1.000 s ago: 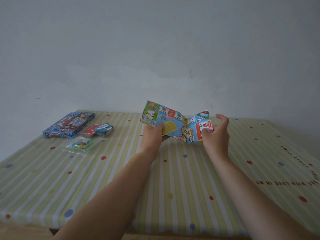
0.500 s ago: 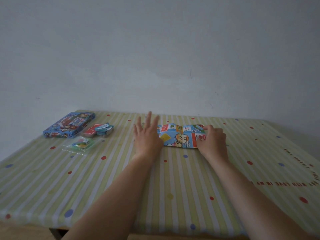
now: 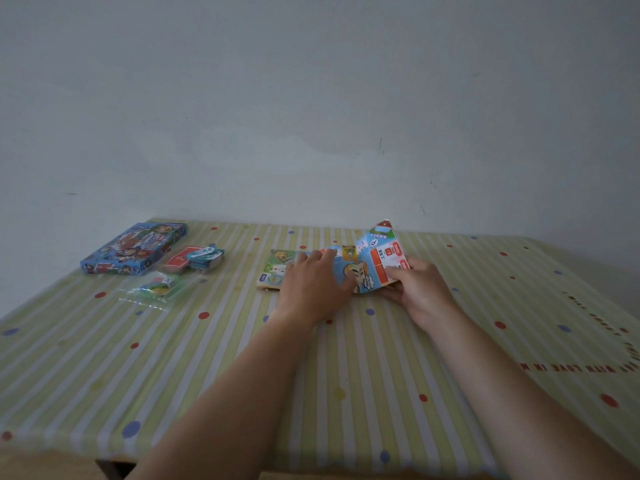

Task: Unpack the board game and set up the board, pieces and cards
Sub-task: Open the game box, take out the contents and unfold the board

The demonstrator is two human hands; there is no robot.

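Observation:
The colourful folded game board lies partly unfolded at the far middle of the table. My left hand presses flat on its left part with straight fingers. My right hand grips the board's right edge, and that flap stands lifted and tilted up. At the far left lie the blue game box, a red card stack, a stack of small blue-white cards and a clear bag of pieces with a die.
The table wears a green-striped cloth with coloured dots; red lettering runs along its right side. A plain wall stands right behind the table's far edge. The table's front edge is near the bottom of the view.
The board went from held in the air to lying on the table. My left hand now presses it flat, and my right hand has lifted the right flap up.

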